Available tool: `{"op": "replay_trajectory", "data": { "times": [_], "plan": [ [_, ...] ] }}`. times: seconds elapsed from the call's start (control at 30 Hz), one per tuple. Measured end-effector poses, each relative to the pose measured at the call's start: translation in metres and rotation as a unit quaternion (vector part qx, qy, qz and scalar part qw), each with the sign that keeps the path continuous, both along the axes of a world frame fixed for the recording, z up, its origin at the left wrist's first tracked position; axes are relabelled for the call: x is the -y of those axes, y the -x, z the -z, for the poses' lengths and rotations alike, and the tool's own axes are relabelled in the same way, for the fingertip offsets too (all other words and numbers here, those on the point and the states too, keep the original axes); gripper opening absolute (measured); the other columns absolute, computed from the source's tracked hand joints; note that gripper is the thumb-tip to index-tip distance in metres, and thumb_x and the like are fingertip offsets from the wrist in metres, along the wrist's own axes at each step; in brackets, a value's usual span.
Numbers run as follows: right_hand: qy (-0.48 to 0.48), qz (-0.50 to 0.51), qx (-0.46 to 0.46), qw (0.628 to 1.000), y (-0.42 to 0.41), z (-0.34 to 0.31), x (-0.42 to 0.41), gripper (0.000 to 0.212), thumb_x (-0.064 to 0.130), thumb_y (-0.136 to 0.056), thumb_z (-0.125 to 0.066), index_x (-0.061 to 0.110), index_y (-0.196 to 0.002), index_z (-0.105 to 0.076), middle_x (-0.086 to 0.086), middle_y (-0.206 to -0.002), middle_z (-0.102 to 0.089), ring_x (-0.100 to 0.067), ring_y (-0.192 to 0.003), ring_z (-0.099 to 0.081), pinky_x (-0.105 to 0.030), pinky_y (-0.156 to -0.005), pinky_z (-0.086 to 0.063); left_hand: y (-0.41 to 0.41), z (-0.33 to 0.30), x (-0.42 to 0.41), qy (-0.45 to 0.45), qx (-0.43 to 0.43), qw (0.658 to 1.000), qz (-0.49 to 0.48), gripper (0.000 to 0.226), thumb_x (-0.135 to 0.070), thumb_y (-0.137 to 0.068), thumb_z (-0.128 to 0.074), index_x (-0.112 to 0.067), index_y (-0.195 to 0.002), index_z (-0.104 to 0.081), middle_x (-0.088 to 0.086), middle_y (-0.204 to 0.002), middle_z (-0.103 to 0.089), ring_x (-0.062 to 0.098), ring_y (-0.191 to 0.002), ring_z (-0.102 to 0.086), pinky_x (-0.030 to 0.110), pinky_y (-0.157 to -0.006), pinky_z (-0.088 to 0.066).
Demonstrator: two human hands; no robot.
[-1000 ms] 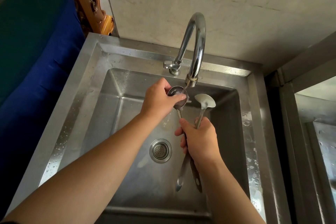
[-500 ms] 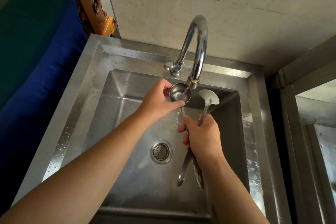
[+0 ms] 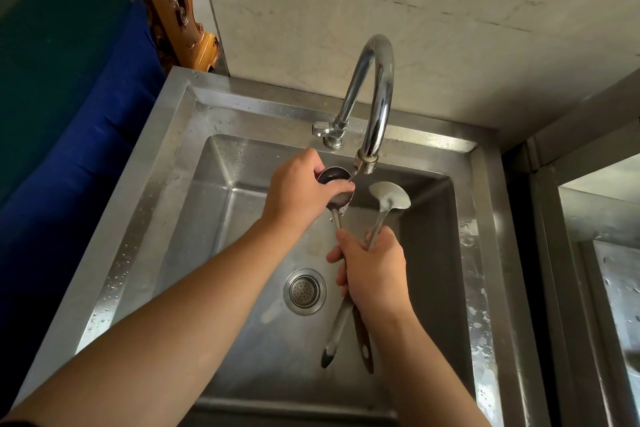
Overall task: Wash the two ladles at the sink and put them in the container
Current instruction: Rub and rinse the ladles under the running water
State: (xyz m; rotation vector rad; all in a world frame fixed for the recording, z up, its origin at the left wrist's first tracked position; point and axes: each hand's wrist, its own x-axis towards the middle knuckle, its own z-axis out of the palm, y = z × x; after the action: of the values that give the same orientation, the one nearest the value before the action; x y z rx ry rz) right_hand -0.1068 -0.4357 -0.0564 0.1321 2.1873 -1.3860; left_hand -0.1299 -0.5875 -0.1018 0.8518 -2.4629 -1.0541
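Note:
Two steel ladles stand bowl-up over the steel sink (image 3: 194, 204). My right hand (image 3: 375, 274) grips both handles together; their ends stick out below my wrist. The left ladle (image 3: 334, 177) has its bowl right under the faucet spout (image 3: 367, 163), where a thin stream of water runs. My left hand (image 3: 301, 189) wraps around that bowl, thumb across its rim. The right ladle (image 3: 389, 198) has a paler, flatter bowl, free beside the spout and untouched by my left hand. No container is in view.
The curved faucet (image 3: 375, 87) rises from the sink's back ledge with its handle (image 3: 320, 128) at the left. A round drain strainer (image 3: 304, 291) sits in the basin floor. A blue and green cover (image 3: 69, 107) lies at the left, a steel counter (image 3: 595, 253) at the right.
My left thumb has slid across the bowl of the left ladle, rubbing it under the water. My right hand and both ladles have stayed almost still; the view shifted slightly.

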Motion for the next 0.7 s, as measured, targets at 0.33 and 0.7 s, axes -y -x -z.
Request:
{"op": "replay_trajectory", "data": {
  "times": [0.33, 0.7],
  "plan": [
    [0.083, 0.04, 0.066, 0.994, 0.007, 0.002, -0.008, 0.023, 0.023, -0.1, -0.062, 0.013, -0.093, -0.043, -0.003, -0.066, -0.074, -0.012, -0.036, -0.048, -0.023, -0.034, -0.039, -0.011, 0.006, 0.01, -0.102, -0.052, 0.993, 0.025, 0.019, -0.035, -0.089, -0.069, -0.029, -0.073, -0.06, -0.017, -0.06, -0.059, -0.006, -0.058, -0.055, 0.008, -0.054, -0.038],
    [0.233, 0.128, 0.162, 0.95, 0.003, 0.012, -0.013, 0.036, 0.022, -0.096, -0.071, 0.018, -0.081, -0.038, -0.007, -0.069, -0.073, -0.012, -0.041, -0.049, -0.023, -0.039, -0.043, -0.013, 0.0, -0.001, -0.624, -0.117, 0.771, -0.055, 0.011, -0.003, -0.094, -0.062, -0.004, -0.099, -0.072, 0.01, -0.088, -0.078, 0.015, -0.075, -0.074, 0.022, -0.068, -0.059]
  ]
}}
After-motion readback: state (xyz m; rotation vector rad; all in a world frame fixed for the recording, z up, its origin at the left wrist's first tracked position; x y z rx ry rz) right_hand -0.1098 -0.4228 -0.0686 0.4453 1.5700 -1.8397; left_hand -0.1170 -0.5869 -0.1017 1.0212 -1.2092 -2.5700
